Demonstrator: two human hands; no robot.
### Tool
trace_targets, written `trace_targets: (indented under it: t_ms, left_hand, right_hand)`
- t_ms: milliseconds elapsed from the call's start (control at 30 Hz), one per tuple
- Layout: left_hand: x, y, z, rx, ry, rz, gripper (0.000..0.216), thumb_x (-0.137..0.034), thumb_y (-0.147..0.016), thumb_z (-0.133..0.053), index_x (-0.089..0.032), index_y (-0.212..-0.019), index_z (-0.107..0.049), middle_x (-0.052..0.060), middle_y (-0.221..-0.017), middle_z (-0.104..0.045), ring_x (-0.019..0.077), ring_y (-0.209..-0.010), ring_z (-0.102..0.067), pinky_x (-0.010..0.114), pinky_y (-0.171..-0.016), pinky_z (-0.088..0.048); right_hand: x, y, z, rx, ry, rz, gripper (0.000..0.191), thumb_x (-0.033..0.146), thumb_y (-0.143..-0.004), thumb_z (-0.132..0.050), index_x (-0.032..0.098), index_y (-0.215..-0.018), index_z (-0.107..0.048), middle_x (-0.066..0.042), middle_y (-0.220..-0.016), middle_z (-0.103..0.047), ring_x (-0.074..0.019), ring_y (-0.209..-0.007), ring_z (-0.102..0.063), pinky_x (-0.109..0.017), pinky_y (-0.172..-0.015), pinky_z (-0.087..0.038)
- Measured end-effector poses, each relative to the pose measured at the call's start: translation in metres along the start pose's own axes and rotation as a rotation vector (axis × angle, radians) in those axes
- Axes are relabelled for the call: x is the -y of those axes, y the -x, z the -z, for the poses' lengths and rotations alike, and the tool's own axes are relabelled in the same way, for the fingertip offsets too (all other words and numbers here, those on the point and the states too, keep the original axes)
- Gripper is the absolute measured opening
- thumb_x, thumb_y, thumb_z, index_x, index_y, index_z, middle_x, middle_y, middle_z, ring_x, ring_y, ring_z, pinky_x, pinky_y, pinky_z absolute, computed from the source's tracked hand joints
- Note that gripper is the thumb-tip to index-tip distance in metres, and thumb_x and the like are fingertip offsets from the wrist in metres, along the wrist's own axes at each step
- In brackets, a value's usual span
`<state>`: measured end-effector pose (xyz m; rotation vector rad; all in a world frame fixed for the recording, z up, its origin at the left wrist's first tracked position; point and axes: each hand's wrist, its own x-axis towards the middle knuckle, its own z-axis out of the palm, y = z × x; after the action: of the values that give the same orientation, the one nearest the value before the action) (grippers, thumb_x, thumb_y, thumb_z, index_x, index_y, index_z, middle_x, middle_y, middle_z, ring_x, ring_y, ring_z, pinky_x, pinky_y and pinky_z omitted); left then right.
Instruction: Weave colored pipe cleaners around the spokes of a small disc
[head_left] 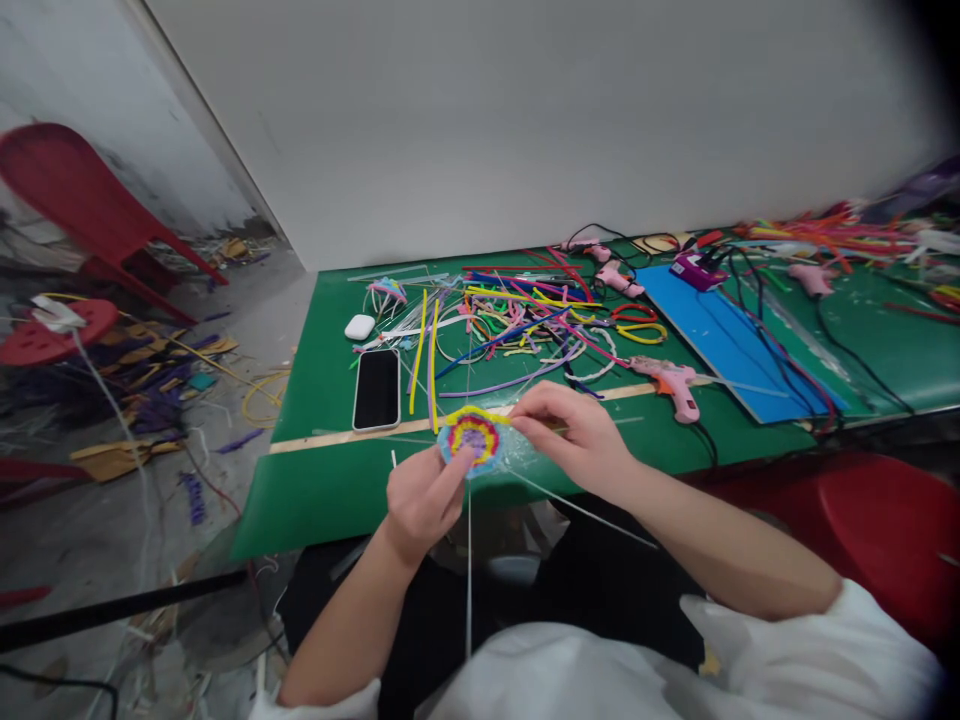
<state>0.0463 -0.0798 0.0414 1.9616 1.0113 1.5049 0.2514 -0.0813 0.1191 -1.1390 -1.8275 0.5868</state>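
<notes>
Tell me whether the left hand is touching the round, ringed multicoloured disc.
Touching. The head view shows the left hand holding the disc, its thumb laid over the lower part of the face.

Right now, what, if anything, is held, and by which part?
The left hand holds the colourful disc by its lower left part; the right hand pinches a yellow strip just beyond the disc's upper right.

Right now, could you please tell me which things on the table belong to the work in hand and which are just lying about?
In the work:
- round multicoloured piece, in the left hand
- yellow strip at its edge, in the right hand
- probably the loose coloured strips beyond

Apparently just lying about:
- phone
- small white case
</notes>
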Motion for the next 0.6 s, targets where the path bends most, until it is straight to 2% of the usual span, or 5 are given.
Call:
trace_targets:
  t_ms: [100,200,367,467,600]
  left_hand:
    - [0.001,0.008,-0.007,-0.132,0.210,0.101,0.010,-0.023,-0.070,-0.066,-0.024,-0.078,-0.059,0.005,-0.085,-0.067,0.0200,-0.081,-0.065,0.034,-0.073,-0.051]
    - [-0.001,-0.001,-0.014,-0.242,0.514,0.362,0.013,-0.031,-0.076,-0.059,-0.024,-0.084,-0.052,0.002,-0.087,-0.066,0.0181,-0.079,-0.064,0.035,-0.069,-0.053]
    - [-0.004,-0.030,-0.019,0.310,1.048,0.784,0.058,-0.041,-0.063,-0.070,-0.024,-0.115,-0.050,0.007,-0.108,-0.060,0.0227,-0.091,-0.061,0.037,-0.072,-0.054]
    - [-0.007,-0.031,-0.022,0.374,1.099,0.811,0.063,-0.036,-0.060,-0.074,-0.025,-0.117,-0.050,0.006,-0.103,-0.062,0.0216,-0.088,-0.063,0.035,-0.072,-0.054]
    - [-0.009,-0.027,-0.024,0.354,0.970,0.829,0.034,-0.033,-0.065,-0.072,-0.019,-0.093,-0.058,0.002,-0.079,-0.067,0.0151,-0.059,-0.065,0.027,-0.055,-0.053]
  right_hand:
    - [-0.005,0.000,0.004,-0.097,-0.002,0.001,0.008,0.021,-0.084,-0.054,0.018,-0.080,-0.059,-0.003,-0.076,-0.059,-0.0109,-0.064,-0.055,-0.022,-0.052,-0.043]
    - [-0.009,-0.001,0.008,-0.162,0.064,0.108,0.005,0.019,-0.083,-0.054,0.019,-0.082,-0.059,-0.003,-0.077,-0.061,-0.0121,-0.066,-0.056,-0.024,-0.055,-0.045]
    - [-0.013,0.001,0.002,-0.191,0.182,0.267,0.006,0.016,-0.082,-0.055,0.018,-0.085,-0.060,-0.005,-0.076,-0.062,-0.0134,-0.070,-0.058,-0.024,-0.057,-0.048]
    - [-0.018,0.005,-0.008,-0.154,0.174,0.336,0.009,0.014,-0.083,-0.055,0.017,-0.088,-0.060,-0.005,-0.078,-0.063,-0.0125,-0.071,-0.059,-0.022,-0.058,-0.048]
    - [-0.024,0.005,-0.013,-0.026,0.145,0.374,0.010,0.014,-0.083,-0.054,0.018,-0.091,-0.060,-0.004,-0.081,-0.064,-0.0113,-0.073,-0.060,-0.021,-0.064,-0.048]
